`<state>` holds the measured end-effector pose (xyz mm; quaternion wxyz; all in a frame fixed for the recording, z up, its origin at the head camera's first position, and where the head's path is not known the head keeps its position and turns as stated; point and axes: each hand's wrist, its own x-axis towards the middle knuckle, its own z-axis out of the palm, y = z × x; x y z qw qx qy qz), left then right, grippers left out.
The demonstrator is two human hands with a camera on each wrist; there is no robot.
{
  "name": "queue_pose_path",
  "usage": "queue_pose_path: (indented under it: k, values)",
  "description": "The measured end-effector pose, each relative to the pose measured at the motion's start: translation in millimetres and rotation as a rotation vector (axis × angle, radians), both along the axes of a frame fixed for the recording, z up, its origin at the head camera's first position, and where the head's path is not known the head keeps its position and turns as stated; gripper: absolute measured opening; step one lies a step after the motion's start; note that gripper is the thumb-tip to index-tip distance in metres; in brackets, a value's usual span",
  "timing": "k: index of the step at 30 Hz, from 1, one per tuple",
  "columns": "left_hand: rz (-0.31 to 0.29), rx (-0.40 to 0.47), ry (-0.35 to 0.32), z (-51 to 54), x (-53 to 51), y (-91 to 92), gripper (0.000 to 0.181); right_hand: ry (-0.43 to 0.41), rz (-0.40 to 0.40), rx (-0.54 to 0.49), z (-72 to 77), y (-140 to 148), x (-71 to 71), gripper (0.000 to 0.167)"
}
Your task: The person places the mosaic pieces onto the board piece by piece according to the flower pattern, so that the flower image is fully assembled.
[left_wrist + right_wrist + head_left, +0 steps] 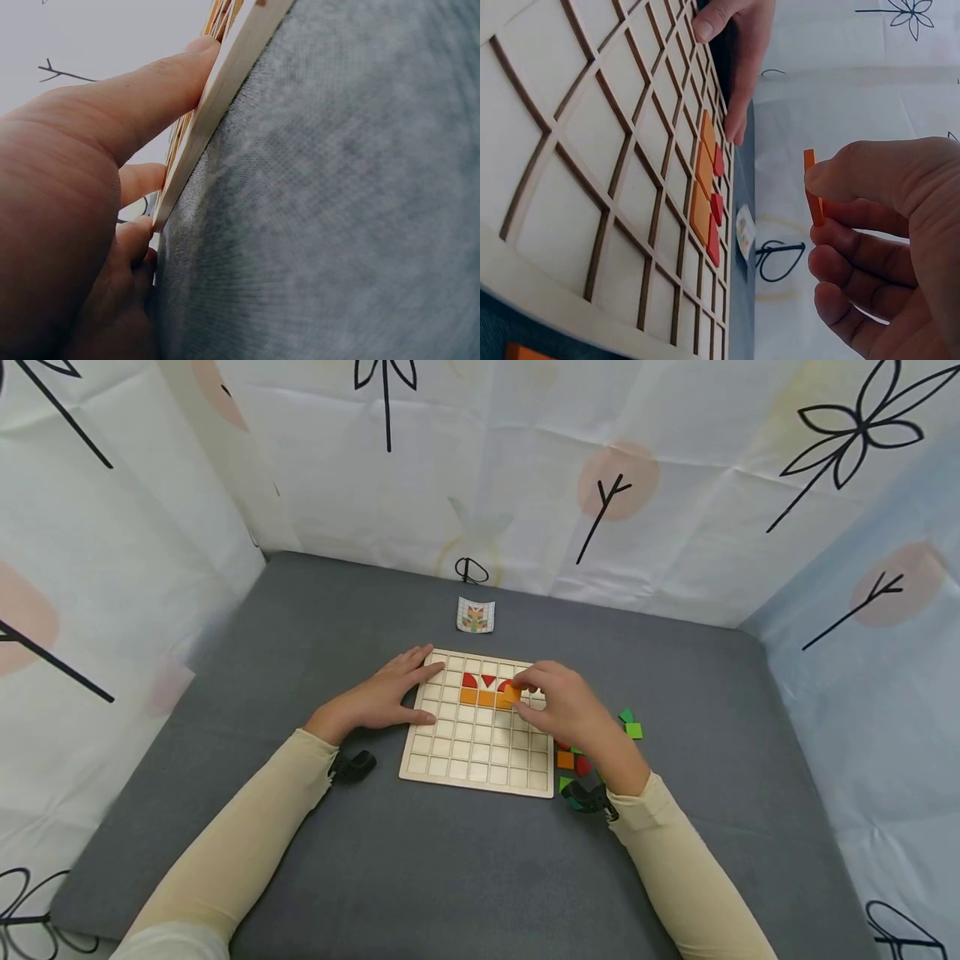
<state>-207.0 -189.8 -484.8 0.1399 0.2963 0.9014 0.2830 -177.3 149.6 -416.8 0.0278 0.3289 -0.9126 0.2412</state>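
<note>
A wooden grid board (pixel 450 752) lies on the grey table. Three orange squares (pixel 486 698) sit side by side in one row, with red pieces (pixel 488 680) in the row behind them. My right hand (pixel 573 706) pinches an orange square (pixel 814 187) between thumb and fingers, held above the board by the right end of the orange row. With fingers spread, my left hand (pixel 382 693) rests on the board's left edge; in the left wrist view its thumb (pixel 165 82) touches the rim.
Loose green, red and orange pieces (pixel 566 761) lie right of the board, partly under my right wrist. Two green pieces (pixel 633 731) lie farther right. A small patterned card (pixel 476 616) is behind the board. Printed cloth walls stand around the table.
</note>
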Motion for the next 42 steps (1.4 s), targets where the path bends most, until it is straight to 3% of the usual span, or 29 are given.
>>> queue_pose_path:
  k: [23,42]
  values:
    - [-0.004,-0.006,-0.005,-3.2,0.6,0.4,0.097,-0.099,0.022,0.109,-25.5,-25,-2.4,0.021]
    - [0.010,-0.006,-0.009,-0.7,-1.2,0.8,0.098,-0.083,0.062,0.167,-36.0,-36,-5.9,0.019]
